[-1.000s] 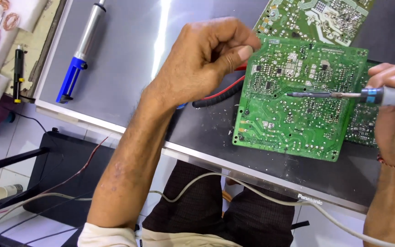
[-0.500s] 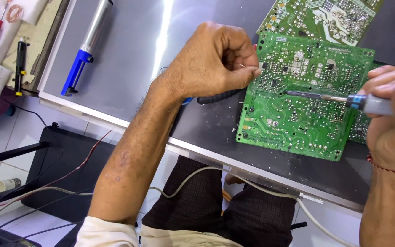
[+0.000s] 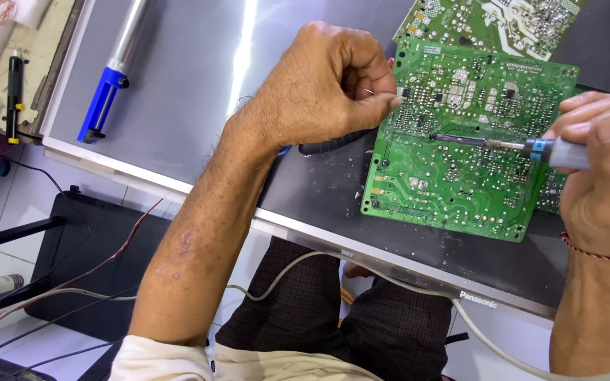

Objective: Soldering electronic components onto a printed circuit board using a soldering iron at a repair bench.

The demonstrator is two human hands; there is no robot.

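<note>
Green and densely dotted with solder joints, the circuit board [image 3: 460, 148] lies flat on a dark flat panel [image 3: 178, 85] with a pale metal frame, its lower left corner close to the panel's near edge. The left hand [image 3: 319, 88] curls into a loose fist at the board's left edge, thumb and forefinger pinching a thin wire [image 3: 368, 91] just beside that edge. The right hand [image 3: 601, 169] closes around the grey handle of a soldering iron [image 3: 503, 144], whose tip rests on the board near its middle. A second green board [image 3: 488, 21] lies just beyond, overlapped by the first along its top edge. Left of the hands the panel stays open and bare up to a blue and silver desoldering pump [image 3: 111, 77] near the far left rim. A pale cable [image 3: 284, 275] loops below the near edge, over the person's lap.
</note>
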